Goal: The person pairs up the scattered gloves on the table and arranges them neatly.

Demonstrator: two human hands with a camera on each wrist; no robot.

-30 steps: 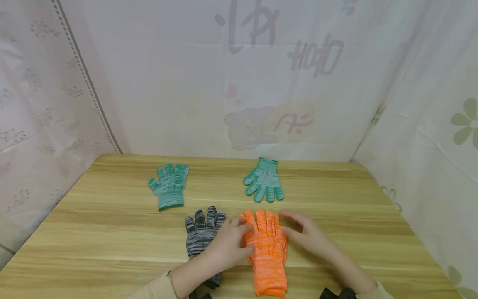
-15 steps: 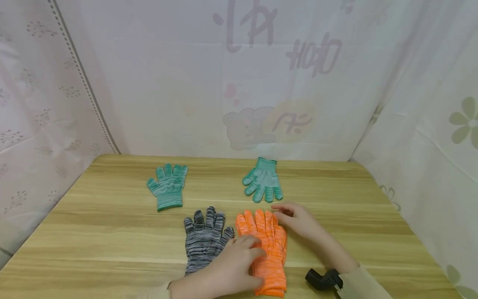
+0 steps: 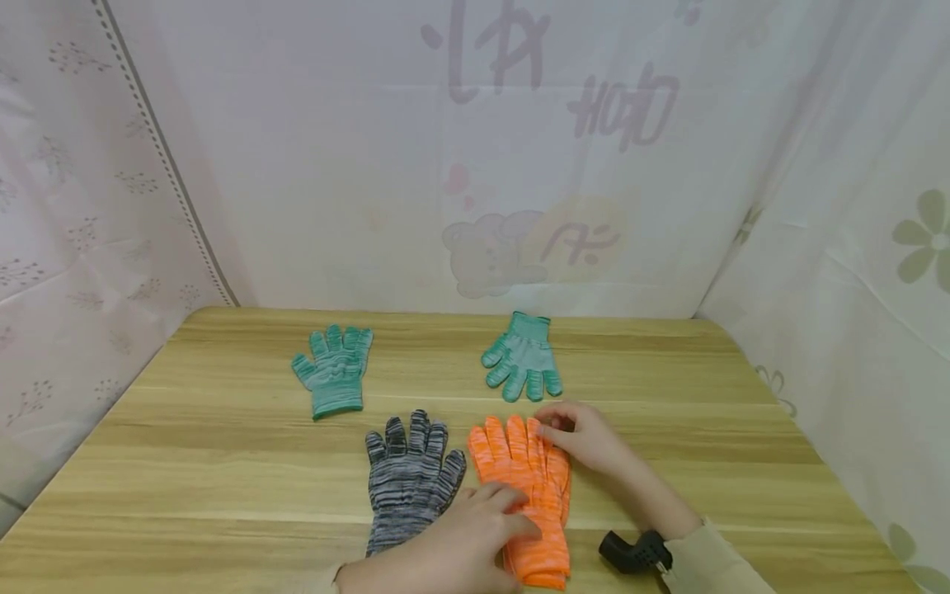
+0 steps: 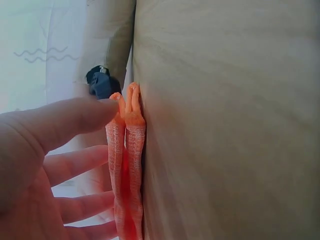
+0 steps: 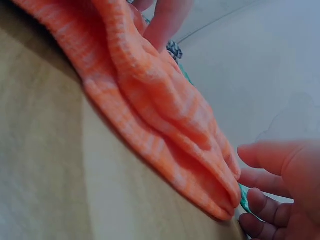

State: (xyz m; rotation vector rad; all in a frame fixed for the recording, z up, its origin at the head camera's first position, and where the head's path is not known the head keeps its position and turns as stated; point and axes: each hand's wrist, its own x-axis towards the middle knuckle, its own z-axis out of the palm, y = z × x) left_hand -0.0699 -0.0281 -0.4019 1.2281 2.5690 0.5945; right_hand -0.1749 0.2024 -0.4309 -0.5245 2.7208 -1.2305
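A stacked pair of orange knit gloves [image 3: 547,503] lies on the wooden table, finger ends pointing away from me. Over its lower part, fingers spread, my left hand [image 3: 475,536] hovers; in the left wrist view the thumb and fingers lie along the glove cuffs [image 4: 125,170], which show as two layers. At the far finger ends is my right hand [image 3: 590,437], its thumb and fingers loosely bent. The right wrist view has its fingertips right at the tips of the orange gloves [image 5: 165,120]. Left of the orange pair lies a grey-black striped glove [image 3: 408,478], its cuff hidden behind my left forearm.
Farther back on the table [image 3: 223,462] lie two green gloves, one at the left [image 3: 337,371] with fingers pointing away and one near the middle [image 3: 525,359] with fingers toward me. A black device [image 3: 634,553] sits at my right sleeve. Pale curtains [image 3: 334,165] surround the table.
My left hand has moved toward me, from the middle of the orange gloves to their lower part, uncovering the striped glove's thumb. My right hand has shifted slightly left and away, to the finger ends.
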